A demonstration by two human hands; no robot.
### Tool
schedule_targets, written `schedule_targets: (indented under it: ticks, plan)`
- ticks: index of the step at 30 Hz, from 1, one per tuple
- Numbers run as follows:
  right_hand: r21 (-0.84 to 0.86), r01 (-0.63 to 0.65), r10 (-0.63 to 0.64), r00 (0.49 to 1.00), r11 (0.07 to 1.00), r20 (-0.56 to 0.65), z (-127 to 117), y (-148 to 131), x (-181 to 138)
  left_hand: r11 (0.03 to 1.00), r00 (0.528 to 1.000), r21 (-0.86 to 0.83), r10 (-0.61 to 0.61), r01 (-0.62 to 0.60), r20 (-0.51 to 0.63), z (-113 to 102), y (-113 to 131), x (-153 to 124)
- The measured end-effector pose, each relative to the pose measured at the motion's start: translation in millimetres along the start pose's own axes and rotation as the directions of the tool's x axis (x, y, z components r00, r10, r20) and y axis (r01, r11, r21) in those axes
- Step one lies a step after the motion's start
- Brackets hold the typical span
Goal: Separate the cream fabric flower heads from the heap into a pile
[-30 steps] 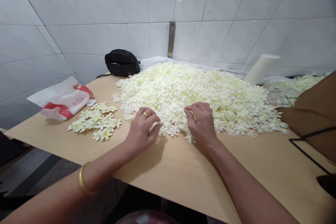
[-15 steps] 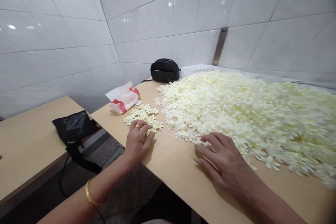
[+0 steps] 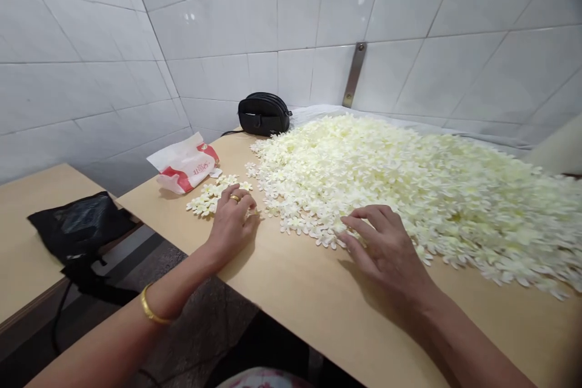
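My left hand (image 3: 231,223), with a gold ring on one finger, rests over a small cluster of pale artificial flower heads (image 3: 207,199). Its fingers are bent but apart, and part of the cluster is hidden behind them. At the near edge of a large heap of white-yellow flower heads (image 3: 364,163) is my right hand (image 3: 386,251). Its thumb and fingers are curved and spaced apart, with the fingertips by the outermost flowers. I see nothing clearly gripped in either hand.
A white and red plastic packet (image 3: 186,165) lies left of the small cluster. A black pouch (image 3: 264,115) stands by the tiled wall. Left of the wooden table (image 3: 291,291), across a gap, a black bag (image 3: 82,224) lies on a second table (image 3: 50,188).
The view has turned right, so things sit further left. My left hand has moved over the small cluster, its fingers more bent. My right hand has lifted slightly at the heap's edge.
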State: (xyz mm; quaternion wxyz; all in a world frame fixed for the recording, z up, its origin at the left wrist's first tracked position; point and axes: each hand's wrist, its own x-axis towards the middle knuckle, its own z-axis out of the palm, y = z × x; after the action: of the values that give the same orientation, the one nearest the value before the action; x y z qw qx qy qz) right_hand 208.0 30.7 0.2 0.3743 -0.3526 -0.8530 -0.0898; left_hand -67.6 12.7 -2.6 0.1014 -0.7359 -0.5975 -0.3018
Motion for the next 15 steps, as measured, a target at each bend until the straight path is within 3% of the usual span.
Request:
schedule_targets:
  ticks: [4,9,12,15]
  plan:
    - [-0.014,-0.033,0.033,0.999,0.999,-0.035,-3.1,3.5,-0.8,0.992,0.996,-0.101,0.075,-0.071,0.037,-4.7,22.5,-8.8]
    - [-0.016,-0.097,0.096,0.993,0.995,-0.071,-5.7,11.5,-0.9,0.946,0.984,-0.279,0.179,-0.166,0.021,2.4,82.5,-31.0]
    - [-0.02,-0.135,0.133,0.988,0.991,-0.079,-12.1,10.0,-1.8,0.891,0.93,-0.319,0.362,-0.324,0.066,13.8,116.5,-41.0]
    - [-0.037,-0.14,0.138,0.989,0.989,-0.05,-26.9,-3.2,-12.1,0.83,0.86,-0.333,0.502,-0.447,0.098,21.1,134.6,-47.5]
